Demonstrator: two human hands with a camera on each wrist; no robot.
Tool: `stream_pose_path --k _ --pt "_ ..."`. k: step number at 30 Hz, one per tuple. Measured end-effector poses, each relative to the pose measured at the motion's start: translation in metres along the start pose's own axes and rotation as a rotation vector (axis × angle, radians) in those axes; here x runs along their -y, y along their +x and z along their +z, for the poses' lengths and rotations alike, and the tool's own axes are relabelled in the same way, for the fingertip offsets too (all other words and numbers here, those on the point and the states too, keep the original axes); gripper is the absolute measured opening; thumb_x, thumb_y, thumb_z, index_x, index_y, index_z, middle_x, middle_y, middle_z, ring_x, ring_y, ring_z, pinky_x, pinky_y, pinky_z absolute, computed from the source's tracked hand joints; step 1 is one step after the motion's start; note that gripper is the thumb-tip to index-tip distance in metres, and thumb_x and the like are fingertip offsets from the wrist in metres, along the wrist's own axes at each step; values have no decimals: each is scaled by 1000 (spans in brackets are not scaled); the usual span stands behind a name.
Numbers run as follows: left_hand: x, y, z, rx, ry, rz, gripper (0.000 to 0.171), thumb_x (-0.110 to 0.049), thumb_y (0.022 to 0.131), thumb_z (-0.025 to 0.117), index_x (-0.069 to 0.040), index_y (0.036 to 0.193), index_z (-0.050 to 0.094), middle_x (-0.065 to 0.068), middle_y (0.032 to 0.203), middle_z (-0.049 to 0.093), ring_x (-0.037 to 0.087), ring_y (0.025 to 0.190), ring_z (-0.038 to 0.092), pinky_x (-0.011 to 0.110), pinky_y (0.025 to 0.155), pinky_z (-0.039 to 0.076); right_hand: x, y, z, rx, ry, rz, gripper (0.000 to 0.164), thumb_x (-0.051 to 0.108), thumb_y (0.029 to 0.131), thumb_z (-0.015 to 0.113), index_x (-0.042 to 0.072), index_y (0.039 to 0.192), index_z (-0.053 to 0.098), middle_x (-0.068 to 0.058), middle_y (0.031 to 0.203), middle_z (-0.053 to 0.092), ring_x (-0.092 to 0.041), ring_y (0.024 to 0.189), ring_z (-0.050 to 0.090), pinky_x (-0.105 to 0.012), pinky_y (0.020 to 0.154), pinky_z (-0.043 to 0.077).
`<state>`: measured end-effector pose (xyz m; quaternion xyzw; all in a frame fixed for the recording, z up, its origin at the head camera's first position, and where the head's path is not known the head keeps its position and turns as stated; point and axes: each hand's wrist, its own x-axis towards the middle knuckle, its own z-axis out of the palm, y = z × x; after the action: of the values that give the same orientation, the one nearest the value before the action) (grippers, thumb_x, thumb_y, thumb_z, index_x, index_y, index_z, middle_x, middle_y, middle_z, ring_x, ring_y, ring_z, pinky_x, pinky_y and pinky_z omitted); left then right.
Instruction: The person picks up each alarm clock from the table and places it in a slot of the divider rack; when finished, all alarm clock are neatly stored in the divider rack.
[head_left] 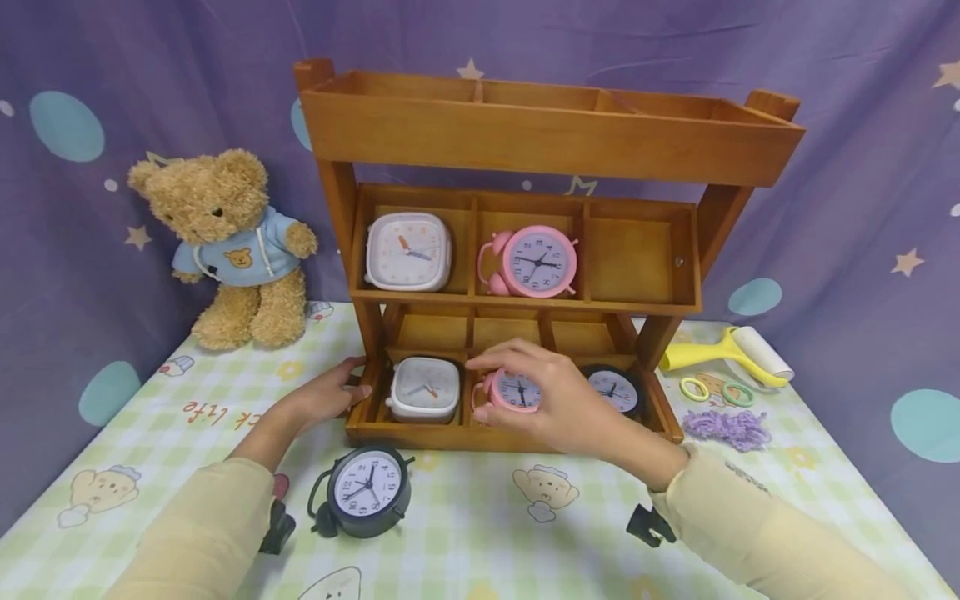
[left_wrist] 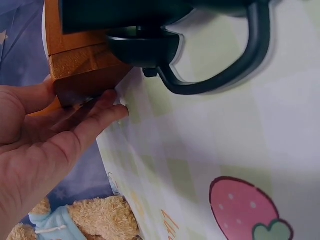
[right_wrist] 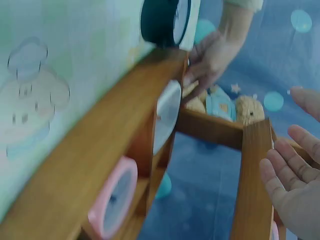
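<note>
My right hand (head_left: 551, 396) is at a pink alarm clock (head_left: 517, 390) in the lower middle compartment of a wooden rack (head_left: 517, 437). In the right wrist view, that hand's fingers (right_wrist: 287, 162) are spread and fairly straight, apart from the lower pink clock (right_wrist: 117, 197). My left hand (head_left: 322, 396) holds the rack's lower left end, with thumb and fingers on either side of its wooden corner (left_wrist: 85, 82). A black alarm clock (head_left: 369, 492) is on the tablecloth in front. White clocks (head_left: 425, 389) sit in both left compartments, a second pink clock (head_left: 536, 261) above.
Another black clock (head_left: 613, 390) is in the lower right compartment. A teddy bear (head_left: 236, 250) stands at the left. On the right lie a yellow-handled lint roller (head_left: 727, 354), two rings (head_left: 693, 388) and purple yarn (head_left: 727, 427). A purple curtain (head_left: 862, 208) hangs behind.
</note>
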<state>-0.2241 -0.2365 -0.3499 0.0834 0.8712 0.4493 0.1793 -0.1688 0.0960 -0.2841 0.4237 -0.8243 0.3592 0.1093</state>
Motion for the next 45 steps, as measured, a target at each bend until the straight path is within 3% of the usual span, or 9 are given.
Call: stream_pose_path --k 8,17,22,24,27,29,36,45 --pt "-1 1 0 7 17 6 62 -4 105 42 16 154 9 46 143 32 54 131 41 60 102 45 7 -2 33 63 75 48 47 26 88 82 13 130 68 3 123 66 -11 105 59 -36 96 52" --pt "-1 -1 -1 3 1 4 62 -3 105 42 16 153 9 46 144 31 55 131 40 60 102 45 3 -7 69 145 212 167 45 26 89 81 12 130 68 1 130 65 -18 119 60 -38 101 50" --pt "-1 -1 0 1 -7 9 61 -2 105 42 17 153 10 46 142 33 54 130 42 60 101 46 2 -9 86 184 210 200 48 29 89 81 12 132 66 0 132 65 -19 123 59 -56 116 30" --pt "-1 -1 0 -1 -2 11 61 -3 105 43 17 153 10 46 142 34 54 129 43 60 101 46 0 -9 92 201 224 209 51 30 88 81 12 133 65 -1 134 64 -16 124 58 -52 118 29" --pt "-2 -2 0 -3 4 14 61 -3 105 43 17 153 11 46 141 34 54 129 43 60 100 46 -2 -10 102 242 256 238 58 32 87 82 11 138 62 -1 139 61 -14 126 55 -36 109 43" --pt "-2 -2 0 -6 12 18 61 -3 104 44 17 152 12 46 141 35 54 129 43 60 100 46 -1 -9 107 272 258 261 64 34 87 82 12 142 58 -1 142 58 -13 127 54 -29 105 44" --pt "0 0 -1 -6 25 19 61 -3 104 44 17 153 12 46 141 36 54 128 44 59 99 47 1 -6 121 348 217 323 81 41 83 84 16 151 49 0 149 52 -13 131 51 -33 111 39" --pt "1 1 -1 4 6 8 61 -3 105 43 17 153 11 46 142 34 54 130 42 60 101 46 5 4 140 386 149 309 93 47 81 85 12 155 42 -2 147 51 -11 133 46 -30 112 38"
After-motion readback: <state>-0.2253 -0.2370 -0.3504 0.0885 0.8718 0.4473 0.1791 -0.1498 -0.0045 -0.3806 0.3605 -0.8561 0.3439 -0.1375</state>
